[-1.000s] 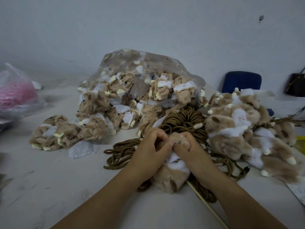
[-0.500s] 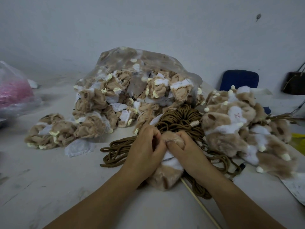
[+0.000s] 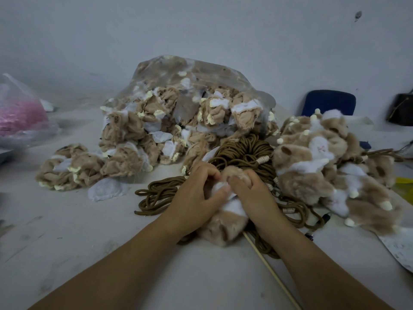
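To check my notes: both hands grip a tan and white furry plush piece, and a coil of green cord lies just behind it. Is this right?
Not quite. The head view shows the coil of cord is brown, not green. The rest holds: the left hand and right hand grip the tan and white furry plush piece, with the coil just behind it.

Left hand (image 3: 196, 194) and right hand (image 3: 253, 198) meet, fingers (image 3: 206, 170) curled.
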The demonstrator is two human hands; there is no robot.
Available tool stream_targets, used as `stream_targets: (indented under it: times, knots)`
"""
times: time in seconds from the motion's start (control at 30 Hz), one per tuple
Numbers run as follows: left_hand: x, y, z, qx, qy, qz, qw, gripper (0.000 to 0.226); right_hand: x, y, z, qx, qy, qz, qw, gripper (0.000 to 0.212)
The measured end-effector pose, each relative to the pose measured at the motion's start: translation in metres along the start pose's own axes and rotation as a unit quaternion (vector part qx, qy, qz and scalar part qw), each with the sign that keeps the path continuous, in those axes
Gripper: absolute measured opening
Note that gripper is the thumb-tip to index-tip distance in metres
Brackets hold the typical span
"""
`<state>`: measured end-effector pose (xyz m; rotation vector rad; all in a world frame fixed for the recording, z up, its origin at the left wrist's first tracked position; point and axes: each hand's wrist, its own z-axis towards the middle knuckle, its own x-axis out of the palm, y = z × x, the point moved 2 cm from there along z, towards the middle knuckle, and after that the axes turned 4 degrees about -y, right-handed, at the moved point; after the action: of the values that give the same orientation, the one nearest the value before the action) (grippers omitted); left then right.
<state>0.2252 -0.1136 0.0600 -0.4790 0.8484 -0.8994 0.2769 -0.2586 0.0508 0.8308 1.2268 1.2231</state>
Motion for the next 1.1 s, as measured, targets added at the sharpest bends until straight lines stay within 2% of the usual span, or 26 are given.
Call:
stream_targets:
  times: [0.07,0.13,0.27,0.37,0.5,0.67,0.87,1.03,1.1]
  knots:
    - [0.002,0.004,-0.001,-0.017,0.032,-0.003,0.999,0.042,-0.001,0.001,0.001,0.020,-0.005,0.026,0.999,0.017]
    - [0.003,0.008,-0.001,-0.050,0.043,-0.004,0.998,0.046,-0.001,0.001,0.001,0.024,0.006,0.050,0.998,0.022]
    - [-0.001,0.016,-0.001,-0.119,0.032,-0.044,0.991,0.027,0.002,0.005,-0.002,0.016,0.035,0.075,0.996,0.021]
    - [-0.002,0.017,-0.001,-0.126,0.010,-0.042,0.991,0.018,0.004,0.005,-0.003,-0.002,0.041,0.062,0.997,0.024]
    - [-0.002,0.018,0.000,-0.127,-0.010,-0.044,0.991,0.016,0.006,0.004,-0.003,-0.014,0.051,0.064,0.997,0.023]
    - [-0.002,0.019,0.001,-0.142,-0.032,-0.056,0.988,0.011,0.008,0.002,-0.003,-0.032,0.072,0.070,0.994,0.010]
    - [-0.002,0.018,0.002,-0.144,-0.063,-0.040,0.987,0.014,0.008,0.002,0.003,-0.069,0.042,0.030,0.996,0.017]
    - [0.000,0.019,0.003,-0.154,-0.064,-0.026,0.986,0.008,0.005,-0.003,0.009,-0.026,0.041,0.062,0.997,0.009]
    - [0.000,0.018,0.003,-0.162,-0.050,-0.025,0.985,0.015,0.006,-0.002,0.009,0.013,0.044,0.100,0.994,0.015]
